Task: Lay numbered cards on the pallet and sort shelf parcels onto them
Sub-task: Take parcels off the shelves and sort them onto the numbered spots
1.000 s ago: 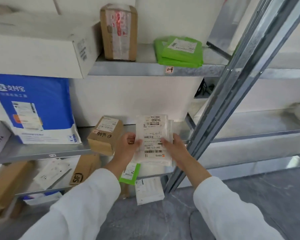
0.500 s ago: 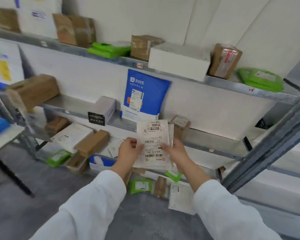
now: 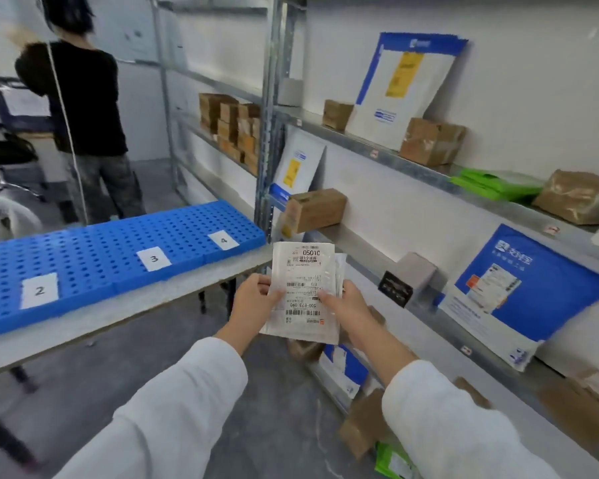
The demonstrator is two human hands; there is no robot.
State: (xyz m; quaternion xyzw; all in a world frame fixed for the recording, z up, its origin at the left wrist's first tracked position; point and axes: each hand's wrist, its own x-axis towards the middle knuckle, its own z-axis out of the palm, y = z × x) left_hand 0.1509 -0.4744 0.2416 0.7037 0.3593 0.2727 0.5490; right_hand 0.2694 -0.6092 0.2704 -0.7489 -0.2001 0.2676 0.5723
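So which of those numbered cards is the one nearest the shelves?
Find the blue perforated pallet on the table left of the metal shelving. Three white cards lie along it; the one nearest the shelves, at the pallet's far right end, is card 4, beyond card 3 and card 2.

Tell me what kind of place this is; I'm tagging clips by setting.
Probably a parcel sorting or pickup room. Metal shelving holds labelled cardboard boxes and courier mailers, a blue pallet carries numbered cards, and both hands hold a white parcel with a barcode label.
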